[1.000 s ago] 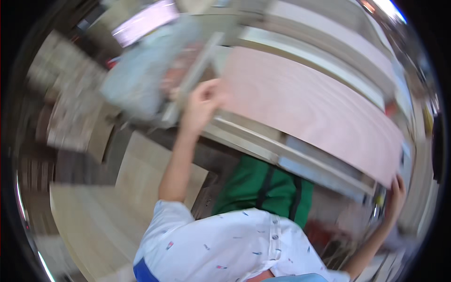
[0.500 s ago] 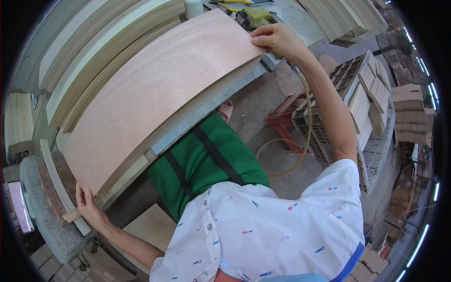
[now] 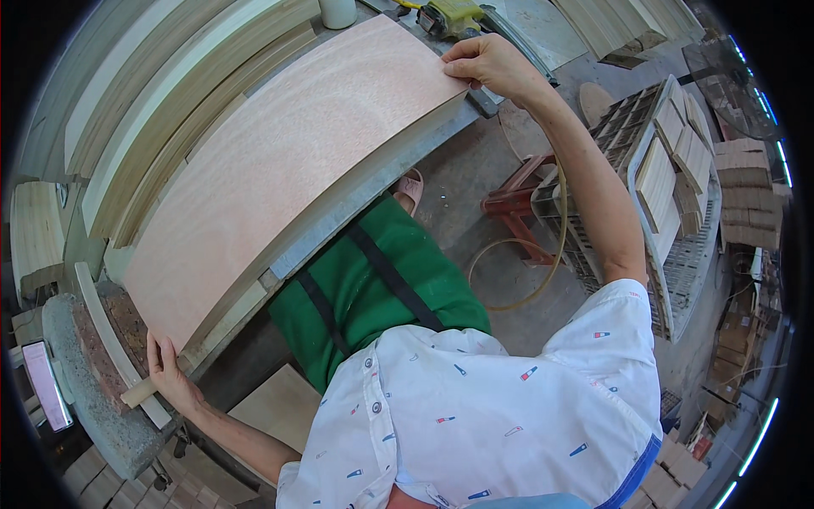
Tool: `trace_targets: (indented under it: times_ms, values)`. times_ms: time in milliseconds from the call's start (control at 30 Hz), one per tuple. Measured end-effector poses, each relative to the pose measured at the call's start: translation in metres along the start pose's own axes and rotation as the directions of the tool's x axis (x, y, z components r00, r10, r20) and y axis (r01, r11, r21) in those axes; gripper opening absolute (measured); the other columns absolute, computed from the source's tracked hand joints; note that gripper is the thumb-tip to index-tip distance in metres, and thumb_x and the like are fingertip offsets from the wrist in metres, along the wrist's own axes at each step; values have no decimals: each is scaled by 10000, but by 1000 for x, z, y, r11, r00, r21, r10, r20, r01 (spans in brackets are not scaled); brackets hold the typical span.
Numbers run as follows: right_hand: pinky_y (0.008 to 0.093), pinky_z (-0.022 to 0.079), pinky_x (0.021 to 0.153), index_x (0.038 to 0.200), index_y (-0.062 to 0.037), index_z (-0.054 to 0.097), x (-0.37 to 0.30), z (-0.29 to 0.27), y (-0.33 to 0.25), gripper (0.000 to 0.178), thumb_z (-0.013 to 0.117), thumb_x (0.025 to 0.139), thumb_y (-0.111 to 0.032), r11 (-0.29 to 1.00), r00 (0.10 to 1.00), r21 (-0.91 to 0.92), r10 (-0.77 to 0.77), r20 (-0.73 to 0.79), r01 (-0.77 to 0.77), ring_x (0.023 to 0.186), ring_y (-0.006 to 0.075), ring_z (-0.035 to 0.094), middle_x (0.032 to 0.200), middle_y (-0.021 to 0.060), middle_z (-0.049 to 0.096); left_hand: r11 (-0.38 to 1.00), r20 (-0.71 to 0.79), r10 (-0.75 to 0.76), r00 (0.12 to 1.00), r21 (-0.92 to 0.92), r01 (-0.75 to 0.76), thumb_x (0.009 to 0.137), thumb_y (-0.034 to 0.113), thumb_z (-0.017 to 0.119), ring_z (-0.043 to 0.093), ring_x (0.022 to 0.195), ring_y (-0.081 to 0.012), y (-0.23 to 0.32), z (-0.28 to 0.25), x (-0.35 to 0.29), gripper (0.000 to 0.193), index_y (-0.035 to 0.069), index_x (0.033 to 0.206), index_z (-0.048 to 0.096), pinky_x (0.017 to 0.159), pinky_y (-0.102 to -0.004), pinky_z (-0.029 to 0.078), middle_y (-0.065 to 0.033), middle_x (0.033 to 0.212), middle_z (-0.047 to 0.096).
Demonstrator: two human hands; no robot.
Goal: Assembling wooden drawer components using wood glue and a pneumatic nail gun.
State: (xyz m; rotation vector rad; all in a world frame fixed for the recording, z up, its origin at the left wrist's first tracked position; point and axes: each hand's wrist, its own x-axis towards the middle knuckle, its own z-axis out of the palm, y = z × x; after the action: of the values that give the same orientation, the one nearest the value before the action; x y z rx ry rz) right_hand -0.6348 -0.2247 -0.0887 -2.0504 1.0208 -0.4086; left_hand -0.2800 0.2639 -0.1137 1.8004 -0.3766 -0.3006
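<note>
A large thin plywood panel (image 3: 288, 161), pale pinkish, slants across the bench in front of me. My right hand (image 3: 492, 69) pinches its far right corner between thumb and fingers. At the near left corner, my left hand (image 3: 173, 373) holds the panel's end, fingers at the edge and thumb partly hidden. Beneath the panel, a wooden strip (image 3: 225, 321) and a grey metal-looking bench edge (image 3: 339, 222) show along its near side. Just beyond my right hand lies a green nail gun-like tool (image 3: 448, 19).
Long wooden boards (image 3: 170, 127) are stacked beyond the panel, near a white container (image 3: 337, 12). A hose (image 3: 532, 299) loops to the floor by a red stool (image 3: 515, 212). Crates (image 3: 632, 127) with wood pieces stand right; a stone block (image 3: 102, 424) sits left.
The view has shifted slightly. Both hands stay at the panel's opposite corners, and its right end sits slightly further left in the picture. More of the green tool's right side shows.
</note>
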Motion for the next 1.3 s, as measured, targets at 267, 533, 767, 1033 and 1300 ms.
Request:
trace_targets:
  times_ms: [267, 533, 767, 1033, 1300]
  values:
    - [235, 477, 636, 976, -19, 693, 1, 2, 1, 198, 641, 842, -156, 994, 999, -104, -38, -9, 37, 662, 87, 571, 767, 29, 647, 999, -24, -38, 999, 22, 38, 868, 130, 636, 507, 1120, -171, -11, -3, 4, 505, -76, 1290, 450, 984, -277, 360, -154, 1252, 536]
    - [244, 494, 654, 998, -18, 691, 3, 4, 13, 221, 649, 840, -167, 999, 999, -16, -44, -33, 43, 672, 100, 588, 791, 46, 661, 999, -26, -39, 999, 35, 40, 874, 145, 633, 509, 1107, -163, -9, -1, 4, 495, -66, 1288, 460, 965, -273, 367, -146, 1244, 543]
    - [244, 496, 669, 987, -37, 699, 5, 4, 22, 204, 652, 841, -171, 1000, 999, -2, -31, -22, 31, 694, 103, 595, 804, 41, 662, 998, -24, -34, 999, 52, 35, 875, 180, 637, 515, 1093, -171, -7, 1, 3, 505, -71, 1279, 469, 959, -281, 372, -147, 1231, 550]
    - [229, 473, 638, 968, -45, 696, 5, 4, 25, 198, 661, 838, -190, 997, 998, 56, -54, -22, 55, 695, 95, 576, 800, 31, 653, 996, -11, -52, 999, 67, 53, 877, 193, 637, 522, 1070, -163, -8, 0, 5, 507, -75, 1274, 471, 941, -282, 384, -141, 1209, 562]
    - [226, 456, 598, 953, -39, 695, 5, 5, 25, 186, 676, 823, -172, 991, 1000, 130, -23, -22, 25, 666, 86, 544, 774, 22, 639, 996, -4, -33, 999, 81, 33, 886, 190, 625, 517, 1062, -150, -8, 1, 4, 513, -72, 1292, 452, 928, -272, 384, -128, 1213, 558]
